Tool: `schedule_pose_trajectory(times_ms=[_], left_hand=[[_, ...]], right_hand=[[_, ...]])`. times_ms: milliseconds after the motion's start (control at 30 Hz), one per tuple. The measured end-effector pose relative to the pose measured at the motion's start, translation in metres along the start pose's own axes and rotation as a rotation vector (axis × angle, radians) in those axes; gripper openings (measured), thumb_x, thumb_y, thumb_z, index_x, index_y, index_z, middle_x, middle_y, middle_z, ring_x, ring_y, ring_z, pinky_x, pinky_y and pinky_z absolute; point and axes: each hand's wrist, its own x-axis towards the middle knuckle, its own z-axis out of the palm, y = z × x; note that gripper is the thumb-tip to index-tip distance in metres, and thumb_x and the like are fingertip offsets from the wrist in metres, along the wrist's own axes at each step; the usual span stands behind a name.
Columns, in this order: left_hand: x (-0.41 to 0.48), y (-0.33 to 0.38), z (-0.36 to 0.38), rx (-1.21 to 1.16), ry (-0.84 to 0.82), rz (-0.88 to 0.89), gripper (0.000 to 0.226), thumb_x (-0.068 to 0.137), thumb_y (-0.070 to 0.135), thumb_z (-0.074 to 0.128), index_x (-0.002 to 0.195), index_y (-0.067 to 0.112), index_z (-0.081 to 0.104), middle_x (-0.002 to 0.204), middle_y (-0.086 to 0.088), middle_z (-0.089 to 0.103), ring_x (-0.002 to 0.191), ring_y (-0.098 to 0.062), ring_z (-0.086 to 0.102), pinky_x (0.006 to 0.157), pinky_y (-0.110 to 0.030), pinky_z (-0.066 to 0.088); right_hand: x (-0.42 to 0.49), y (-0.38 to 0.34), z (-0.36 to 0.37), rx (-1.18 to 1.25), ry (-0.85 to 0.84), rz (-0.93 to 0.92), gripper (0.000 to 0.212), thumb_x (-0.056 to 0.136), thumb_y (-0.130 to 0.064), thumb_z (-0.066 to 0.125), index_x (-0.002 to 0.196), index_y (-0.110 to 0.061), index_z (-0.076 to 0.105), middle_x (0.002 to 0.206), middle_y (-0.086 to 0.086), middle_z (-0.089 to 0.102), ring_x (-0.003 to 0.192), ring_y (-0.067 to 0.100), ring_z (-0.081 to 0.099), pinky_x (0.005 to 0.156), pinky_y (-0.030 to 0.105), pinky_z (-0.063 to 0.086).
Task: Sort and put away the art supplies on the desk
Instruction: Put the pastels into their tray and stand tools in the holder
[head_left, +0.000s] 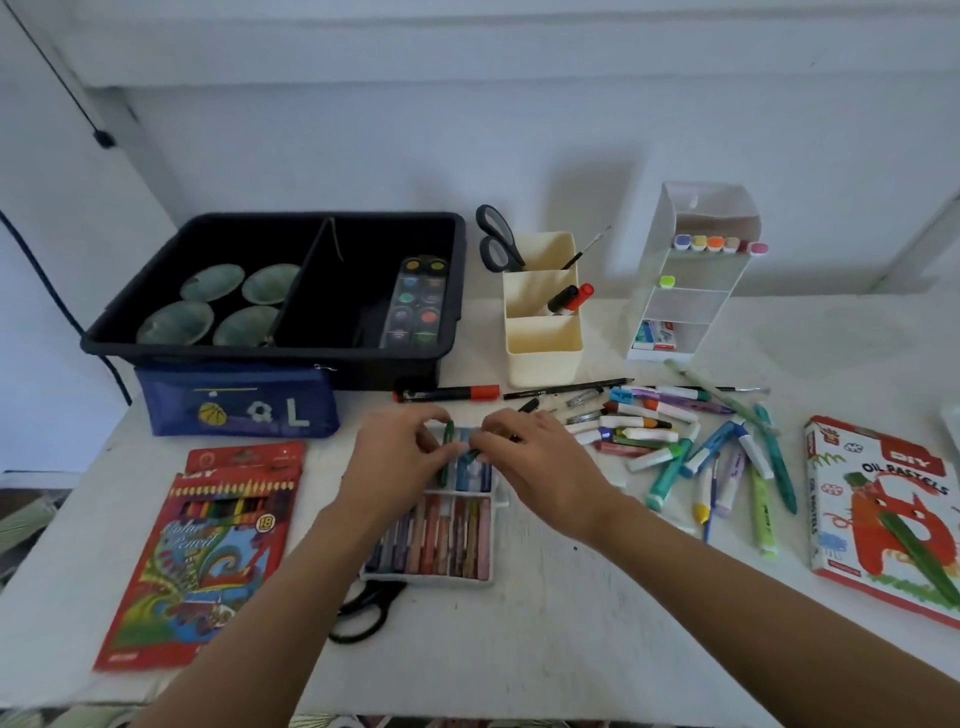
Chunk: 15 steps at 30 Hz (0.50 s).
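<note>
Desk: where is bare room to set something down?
Bare desk lies near the front edge, right of the black scissors, in front of the pastel tray. Another patch is at the back right, beside the white organizer. The marker pile left of the oil pastels box is crowded.

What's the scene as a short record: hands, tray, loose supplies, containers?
pastel tray: near row full
left hand: pinches green oil pastel over tray
right hand: fingertips at tray's far row, grip unclear
loose: marker and pastel pile, right of tray
containers: black bin, cream organizer
</note>
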Motion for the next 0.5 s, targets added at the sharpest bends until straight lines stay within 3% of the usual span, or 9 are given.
schedule_pose_trajectory(times_ms=[100,267,500], left_hand=[[0.001,0.001,0.002,0.063,-0.01,0.029,0.033,0.089,0.037,0.077,0.116,0.019,0.073,0.092,0.001,0.075,0.081,-0.011,0.068,0.088,-0.038,0.058],[-0.002,-0.004,-0.003,0.068,-0.048,0.067,0.024,0.093,0.034,0.072,0.111,0.02,0.079,0.099,-0.002,0.073,0.085,-0.016,0.066,0.084,-0.041,0.057],[-0.01,-0.021,-0.005,0.125,-0.082,0.194,0.022,0.095,0.023,0.071,0.116,0.022,0.078,0.099,0.004,0.066,0.081,-0.008,0.057,0.078,-0.024,0.05]], right_hand=[[0.0,0.003,0.005,-0.02,-0.028,-0.036,0.041,0.086,-0.016,0.075,0.125,-0.02,0.062,0.122,0.007,0.062,0.109,0.025,0.057,0.088,0.038,0.051],[-0.004,0.004,0.009,0.011,-0.021,-0.052,0.037,0.082,-0.01,0.079,0.118,-0.015,0.071,0.125,0.009,0.068,0.118,0.028,0.062,0.099,0.044,0.052],[-0.009,0.002,0.007,0.068,-0.002,-0.031,0.023,0.091,-0.012,0.07,0.114,-0.012,0.074,0.126,0.01,0.067,0.118,0.028,0.062,0.099,0.043,0.049]])
